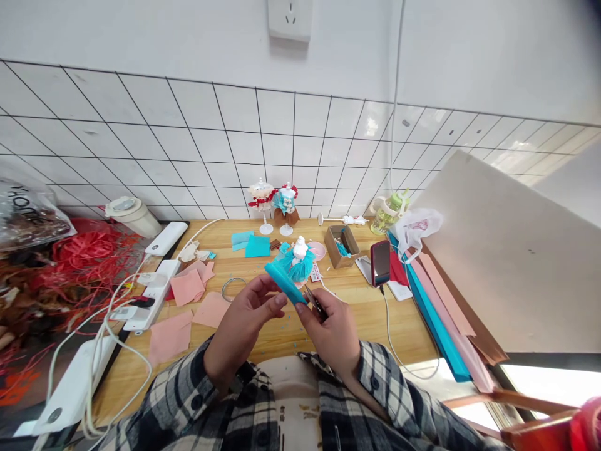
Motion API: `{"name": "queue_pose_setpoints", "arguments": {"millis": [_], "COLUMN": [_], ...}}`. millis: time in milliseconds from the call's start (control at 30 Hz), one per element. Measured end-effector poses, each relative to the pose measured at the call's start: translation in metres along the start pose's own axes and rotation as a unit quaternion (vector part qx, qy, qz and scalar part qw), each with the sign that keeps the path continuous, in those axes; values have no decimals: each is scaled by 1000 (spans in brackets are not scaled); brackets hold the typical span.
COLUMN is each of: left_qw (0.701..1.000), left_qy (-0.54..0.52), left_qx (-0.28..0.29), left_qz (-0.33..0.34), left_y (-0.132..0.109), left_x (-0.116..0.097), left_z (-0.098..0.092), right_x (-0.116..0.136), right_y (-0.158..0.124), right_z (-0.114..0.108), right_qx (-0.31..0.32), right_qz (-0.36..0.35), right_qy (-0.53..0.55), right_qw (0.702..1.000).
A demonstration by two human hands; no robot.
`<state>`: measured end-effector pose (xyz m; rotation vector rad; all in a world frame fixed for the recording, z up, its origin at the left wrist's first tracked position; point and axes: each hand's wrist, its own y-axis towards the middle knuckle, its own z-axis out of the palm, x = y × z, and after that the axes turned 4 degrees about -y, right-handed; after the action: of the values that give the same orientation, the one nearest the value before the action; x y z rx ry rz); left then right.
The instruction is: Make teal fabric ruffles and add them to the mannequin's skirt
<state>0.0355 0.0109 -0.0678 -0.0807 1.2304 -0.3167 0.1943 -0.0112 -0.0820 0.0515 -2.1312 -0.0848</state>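
A folded strip of bright blue crepe paper slants between my two hands above the table. My left hand is closed at its upper left part, the fingers partly behind the paper. Between thumb and fingers, my right hand pinches the lower right end. That same hand also holds a small pointed metal tool, seemingly scissors, its handles mostly hidden in the palm. Just beyond the strip stands a small white dress-form figure with a blue ruffled skirt, partly covered by the paper.
Two dressed mini mannequins stand by the tiled wall. Blue squares, pink paper pieces and a cardboard box lie around. A phone stands right, paper rolls beyond; cables and a power strip sit left.
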Motion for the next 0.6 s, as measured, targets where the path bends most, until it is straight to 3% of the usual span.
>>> {"name": "queue_pose_setpoints", "arguments": {"millis": [133, 433, 500, 600], "left_qw": [999, 999, 999, 999], "left_qy": [7, 2, 4, -15], "left_qx": [5, 9, 0, -18], "left_qz": [-43, -50, -41, -22], "left_y": [0, 1, 1, 0], "left_x": [-1, 5, 5, 5], "left_z": [-1, -8, -8, -7], "right_x": [-8, -11, -9, -4], "right_y": [-3, -7, -8, -9], "right_z": [-5, -11, -13, -15], "right_qx": [-62, -92, -90, -73], "right_qz": [-135, -310, -317, -248], "right_qy": [-180, -340, -317, -180], "right_qw": [972, 883, 889, 949]}}
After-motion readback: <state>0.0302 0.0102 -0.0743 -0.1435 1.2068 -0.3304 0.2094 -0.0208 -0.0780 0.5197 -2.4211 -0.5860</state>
